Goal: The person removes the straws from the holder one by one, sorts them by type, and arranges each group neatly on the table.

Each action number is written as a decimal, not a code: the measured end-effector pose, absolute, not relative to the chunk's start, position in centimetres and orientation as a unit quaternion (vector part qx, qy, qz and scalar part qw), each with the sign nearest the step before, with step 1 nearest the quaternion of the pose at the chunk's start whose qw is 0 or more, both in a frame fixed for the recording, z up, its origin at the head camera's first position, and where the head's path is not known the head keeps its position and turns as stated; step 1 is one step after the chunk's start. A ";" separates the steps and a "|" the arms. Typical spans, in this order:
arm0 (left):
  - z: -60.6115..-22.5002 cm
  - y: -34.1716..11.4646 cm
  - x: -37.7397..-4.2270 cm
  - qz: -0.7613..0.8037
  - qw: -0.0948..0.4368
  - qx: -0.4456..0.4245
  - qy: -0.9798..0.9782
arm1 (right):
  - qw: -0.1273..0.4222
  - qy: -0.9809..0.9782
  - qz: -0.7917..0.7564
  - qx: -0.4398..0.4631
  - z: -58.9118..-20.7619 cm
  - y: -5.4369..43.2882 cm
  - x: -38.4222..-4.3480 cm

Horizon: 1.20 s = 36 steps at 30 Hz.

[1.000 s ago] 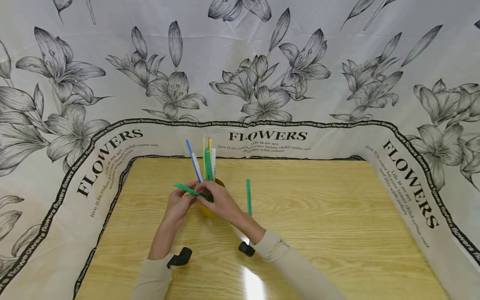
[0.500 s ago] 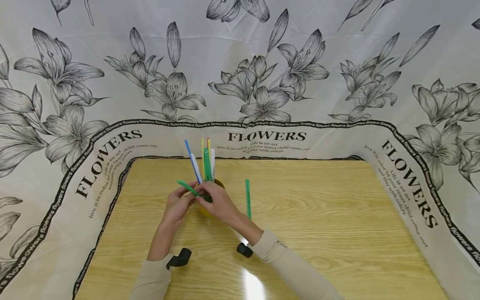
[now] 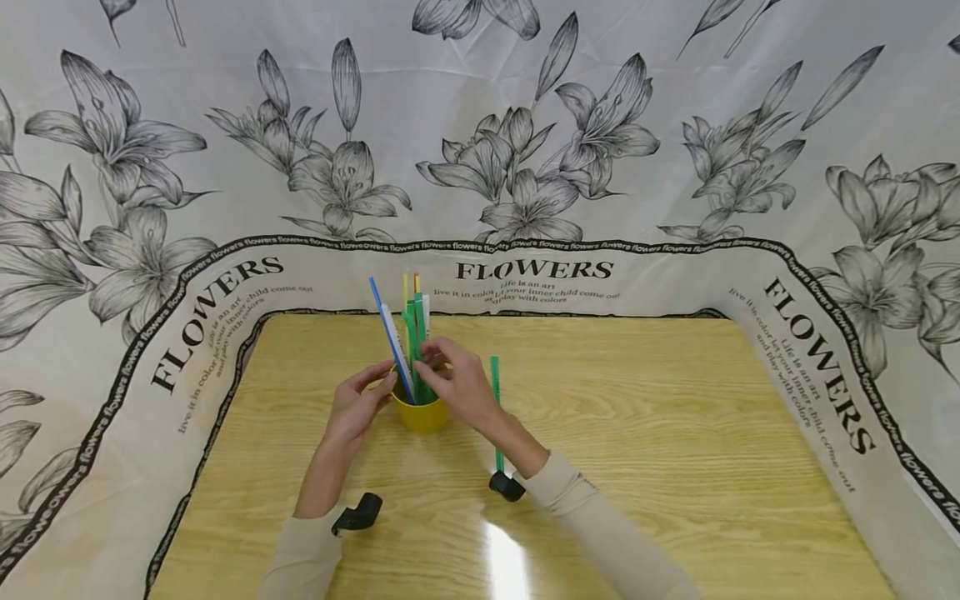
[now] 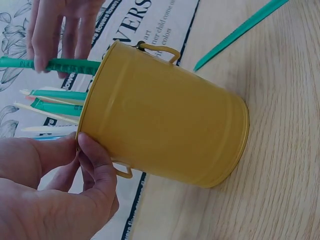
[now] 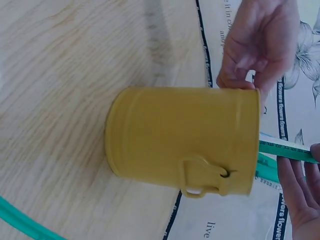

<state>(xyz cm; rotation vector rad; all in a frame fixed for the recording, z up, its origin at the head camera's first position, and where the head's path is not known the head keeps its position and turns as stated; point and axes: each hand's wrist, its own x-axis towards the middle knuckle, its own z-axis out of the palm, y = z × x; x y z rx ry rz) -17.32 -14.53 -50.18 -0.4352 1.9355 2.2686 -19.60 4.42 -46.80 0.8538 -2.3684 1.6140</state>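
Note:
A yellow metal pail (image 3: pixel 423 419) with small side handles stands upright on the table. My left hand (image 3: pixel 358 410) pinches its rim on the left, thumb outside, as the left wrist view shows. My right hand (image 3: pixel 461 385) is above the right side of the opening. Its fingers pinch a green straw (image 4: pixel 75 66) in a printed wrapper, whose lower end is inside the pail. Beside that straw stand a blue straw (image 3: pixel 384 321), white ones, yellow ones and other green ones, their lower ends hidden by the pail wall.
Another green straw (image 3: pixel 496 379) lies on the wooden table (image 3: pixel 660 433) to the right of the pail, partly behind my right wrist. Black camera mounts (image 3: pixel 357 512) sit at both wrists. A white flower-printed cloth (image 3: pixel 540 283) borders the table at the back and sides.
The green straw, earlier slanting between both hands in front of the pail, now stands in the pail. My right hand has shifted right and slightly up; my left hand stays at the rim.

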 end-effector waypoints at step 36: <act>-50.2 -14.6 -17.3 0.761 0.066 -0.149 0.629 | 0.055 -0.656 0.750 0.064 -44.8 10.9 -22.1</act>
